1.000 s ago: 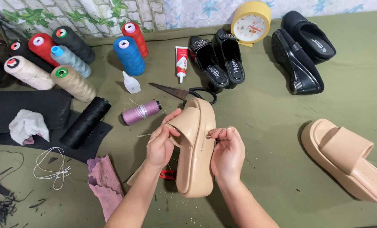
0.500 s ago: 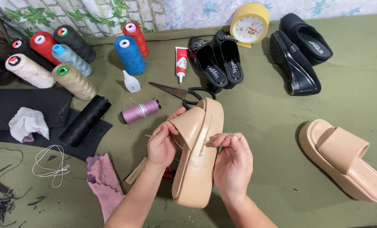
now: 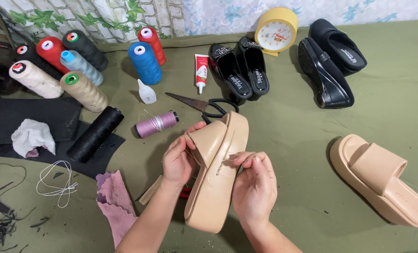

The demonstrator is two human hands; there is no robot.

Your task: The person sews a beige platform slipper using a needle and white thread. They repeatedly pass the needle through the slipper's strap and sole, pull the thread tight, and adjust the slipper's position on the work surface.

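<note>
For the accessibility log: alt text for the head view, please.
Two bare hands hold a beige platform sandal on its side over a green cloth; the left hand grips its strap, the right hand pinches thread. Thread spools, scissors and black shoes lie behind.

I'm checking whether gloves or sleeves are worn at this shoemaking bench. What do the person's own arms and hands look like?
Both are bare. The left hand and right hand have no gloves, and I see no rings, watch or bands. The forearms are uncovered as far as the bottom edge of the picture, so no sleeve shows. The fingernails look short and plain, though they are too small to tell more.
</note>
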